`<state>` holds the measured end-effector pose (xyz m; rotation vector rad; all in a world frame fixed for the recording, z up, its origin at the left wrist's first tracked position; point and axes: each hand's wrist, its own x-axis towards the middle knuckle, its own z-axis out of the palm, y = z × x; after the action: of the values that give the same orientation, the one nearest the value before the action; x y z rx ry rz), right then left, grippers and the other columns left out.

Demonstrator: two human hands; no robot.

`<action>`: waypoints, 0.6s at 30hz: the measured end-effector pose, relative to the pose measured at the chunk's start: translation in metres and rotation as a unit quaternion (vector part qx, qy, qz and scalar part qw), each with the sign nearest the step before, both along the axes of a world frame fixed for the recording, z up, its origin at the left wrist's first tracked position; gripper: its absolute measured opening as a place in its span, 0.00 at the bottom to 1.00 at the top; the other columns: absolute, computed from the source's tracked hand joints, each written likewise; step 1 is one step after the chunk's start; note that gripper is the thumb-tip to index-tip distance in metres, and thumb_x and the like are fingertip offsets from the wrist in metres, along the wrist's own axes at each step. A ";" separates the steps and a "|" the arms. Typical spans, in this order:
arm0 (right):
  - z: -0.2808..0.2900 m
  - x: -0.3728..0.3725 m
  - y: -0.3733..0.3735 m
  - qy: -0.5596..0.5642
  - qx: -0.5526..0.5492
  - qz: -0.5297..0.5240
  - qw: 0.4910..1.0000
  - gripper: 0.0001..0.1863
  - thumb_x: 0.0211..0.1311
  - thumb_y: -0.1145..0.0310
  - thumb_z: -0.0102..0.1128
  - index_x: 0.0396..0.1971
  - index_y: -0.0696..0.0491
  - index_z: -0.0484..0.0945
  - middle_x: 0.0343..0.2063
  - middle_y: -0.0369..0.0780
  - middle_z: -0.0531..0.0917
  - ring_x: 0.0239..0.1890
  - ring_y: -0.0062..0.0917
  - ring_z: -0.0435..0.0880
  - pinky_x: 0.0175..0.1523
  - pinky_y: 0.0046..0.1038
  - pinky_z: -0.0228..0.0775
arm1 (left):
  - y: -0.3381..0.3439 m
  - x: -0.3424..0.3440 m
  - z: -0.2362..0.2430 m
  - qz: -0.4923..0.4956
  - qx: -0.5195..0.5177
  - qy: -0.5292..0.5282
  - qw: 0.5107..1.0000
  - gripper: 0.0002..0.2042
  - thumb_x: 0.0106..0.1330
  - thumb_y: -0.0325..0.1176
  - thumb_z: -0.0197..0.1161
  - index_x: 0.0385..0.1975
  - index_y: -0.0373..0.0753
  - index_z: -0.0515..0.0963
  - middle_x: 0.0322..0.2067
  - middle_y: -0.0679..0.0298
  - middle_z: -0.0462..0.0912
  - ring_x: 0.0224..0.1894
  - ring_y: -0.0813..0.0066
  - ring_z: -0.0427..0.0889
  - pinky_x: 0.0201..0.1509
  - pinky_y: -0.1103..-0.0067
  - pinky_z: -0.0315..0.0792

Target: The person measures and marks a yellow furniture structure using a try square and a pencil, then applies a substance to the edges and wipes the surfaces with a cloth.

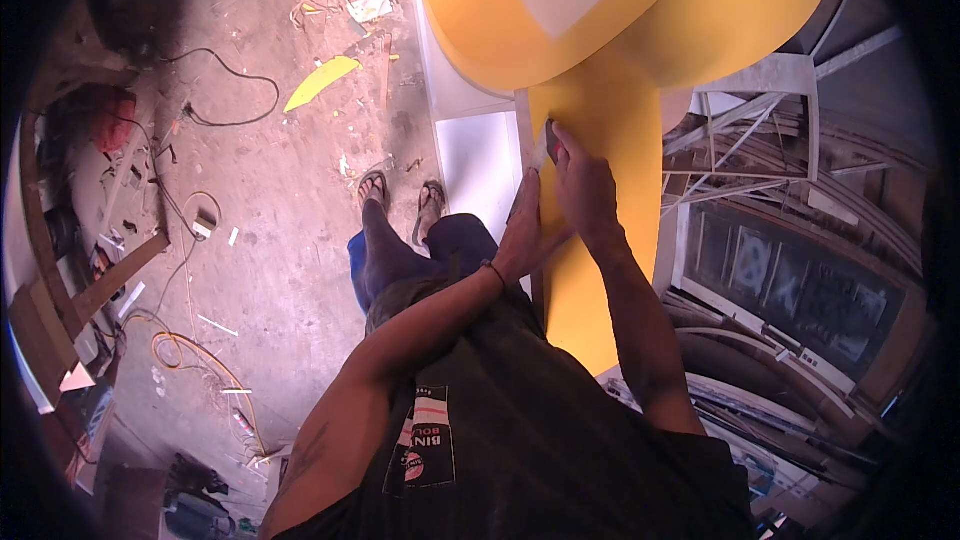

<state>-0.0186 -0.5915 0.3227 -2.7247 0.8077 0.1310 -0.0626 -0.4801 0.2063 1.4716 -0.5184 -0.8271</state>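
A long yellow panel (592, 295) runs away from me, with a large curved yellow piece (690, 30) at its far end. My right hand (588, 185) is closed around a narrow dark hand tool (552, 143), its tip near the panel's left edge; its exact kind is too small to tell. Just nearer and to the left, my left hand (522, 233) is closed on the same edge of the panel, fingers pointing away from me. A small dark shape beside its fingers cannot be made out.
White panels (478, 165) stand left of the yellow one. On the floor lie a yellow offcut (322, 83), scraps, a black cable (235, 123) and an orange cord (215, 348). Metal frames (760, 130) and a dark framed panel (795, 270) fill the right side.
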 end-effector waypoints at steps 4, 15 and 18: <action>-0.002 0.012 -0.006 0.031 0.025 -0.004 0.999 0.18 0.73 0.69 0.53 0.59 0.53 0.80 0.47 0.53 0.86 0.48 0.50 0.86 0.55 0.43 0.79 | 0.002 0.006 0.005 0.002 -0.015 0.090 0.996 0.55 0.62 0.44 0.73 0.75 0.21 0.39 0.75 0.32 0.45 0.80 0.43 0.45 0.82 0.66 0.47; -0.003 0.027 -0.016 0.057 0.007 0.018 0.998 0.18 0.72 0.70 0.54 0.58 0.54 0.81 0.48 0.52 0.86 0.49 0.48 0.86 0.55 0.41 0.80 | 0.003 0.024 0.014 -0.009 0.009 0.104 0.995 0.57 0.59 0.50 0.75 0.74 0.22 0.42 0.74 0.32 0.51 0.78 0.42 0.53 0.80 0.66 0.52; -0.005 0.032 -0.019 0.061 0.005 0.033 0.998 0.17 0.71 0.71 0.55 0.57 0.54 0.81 0.48 0.52 0.86 0.50 0.47 0.86 0.56 0.40 0.80 | 0.001 0.026 0.010 -0.026 0.007 0.135 0.991 0.57 0.59 0.51 0.75 0.74 0.22 0.43 0.74 0.33 0.51 0.78 0.42 0.53 0.80 0.66 0.52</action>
<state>0.0138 -0.6107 0.3173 -2.7571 0.7470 0.3178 -0.0364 -0.4791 0.2168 1.3375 -0.3483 -1.0538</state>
